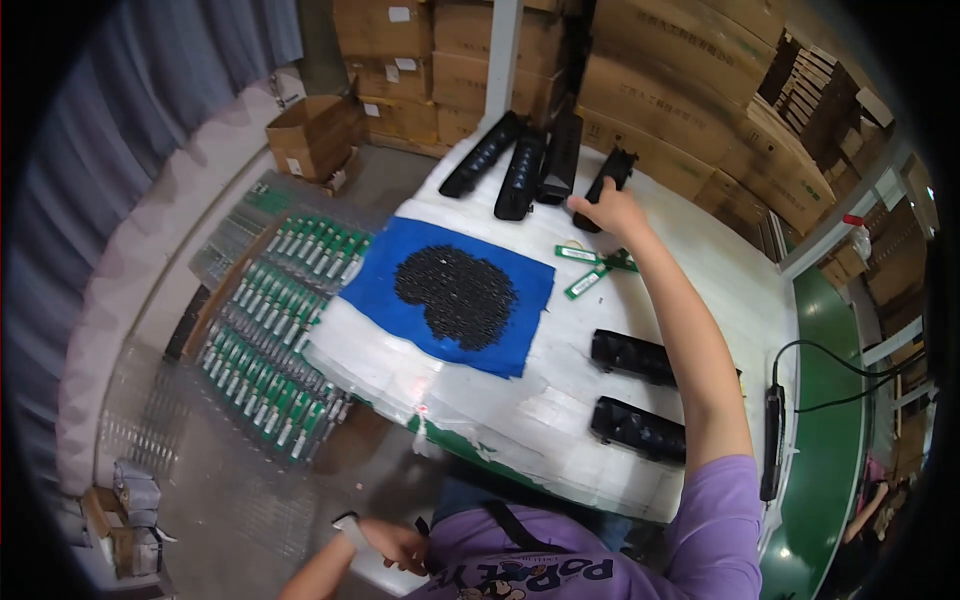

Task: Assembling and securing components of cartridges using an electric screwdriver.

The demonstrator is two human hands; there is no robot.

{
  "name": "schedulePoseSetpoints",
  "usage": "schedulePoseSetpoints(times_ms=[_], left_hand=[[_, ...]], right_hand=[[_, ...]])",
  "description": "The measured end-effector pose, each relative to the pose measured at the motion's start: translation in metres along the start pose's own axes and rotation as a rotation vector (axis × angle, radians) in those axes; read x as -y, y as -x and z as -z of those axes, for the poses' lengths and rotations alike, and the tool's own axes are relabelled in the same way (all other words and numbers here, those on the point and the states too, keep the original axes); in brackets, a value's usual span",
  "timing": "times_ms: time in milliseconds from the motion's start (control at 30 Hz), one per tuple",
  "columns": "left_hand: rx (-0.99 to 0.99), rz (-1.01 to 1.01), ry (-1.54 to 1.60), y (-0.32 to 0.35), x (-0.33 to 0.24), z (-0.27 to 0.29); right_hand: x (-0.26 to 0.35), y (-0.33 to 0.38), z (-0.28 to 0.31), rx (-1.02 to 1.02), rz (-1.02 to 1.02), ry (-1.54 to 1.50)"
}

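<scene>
At the far edge of the white-covered table, my right hand (612, 212) is closed on a long black housing (621, 165), thumb on its left side and fingers over its top. Part of the housing is hidden under the hand. My left hand (396, 545), with a white band at the wrist, hangs low beside my waist; its fingers are loosely bent and I see nothing in it. Closest below my right hand lie a few narrow green circuit boards (577, 253) with white labels. A blue cloth (385, 270) carries a heap of small black pieces (460, 298), perhaps screws.
Three more black housings (520, 178) lie at the far left; two others (640, 430) are near my right forearm. Trays of green boards (270, 390) stand left of the table (560, 420). A black power strip (772, 440) lies rightward. Cardboard boxes (660, 100) are stacked behind.
</scene>
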State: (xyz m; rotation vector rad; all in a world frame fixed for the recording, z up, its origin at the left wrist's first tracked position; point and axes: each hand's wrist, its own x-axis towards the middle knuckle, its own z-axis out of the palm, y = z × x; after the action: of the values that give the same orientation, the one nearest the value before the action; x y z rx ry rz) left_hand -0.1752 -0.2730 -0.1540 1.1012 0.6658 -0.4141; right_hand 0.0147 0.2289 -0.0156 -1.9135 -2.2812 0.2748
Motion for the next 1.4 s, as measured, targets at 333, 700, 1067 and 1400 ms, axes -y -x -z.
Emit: schedulePoseSetpoints(times_ms=[333,700,1067,1400], left_hand=[[-1.336,-0.788,-0.207,0.156,-0.204,0.216],[-2.141,0.258,-0.738,0.105,-0.257,0.414],[-1.923,0.363,-0.919,0.117,-0.263,0.417],[-2.035,-0.030,-0.956,0.126,-0.250,0.370]], right_hand=[[-0.049,0.006,0.024,-0.034,-0.024,0.154],[-0.202,0.144,0.062,-0.283,0.201,-0.366],[-0.259,0.212,0.054,-0.103,0.455,-0.504],[-0.245,0.260,0.052,-0.177,0.418,-0.508]])
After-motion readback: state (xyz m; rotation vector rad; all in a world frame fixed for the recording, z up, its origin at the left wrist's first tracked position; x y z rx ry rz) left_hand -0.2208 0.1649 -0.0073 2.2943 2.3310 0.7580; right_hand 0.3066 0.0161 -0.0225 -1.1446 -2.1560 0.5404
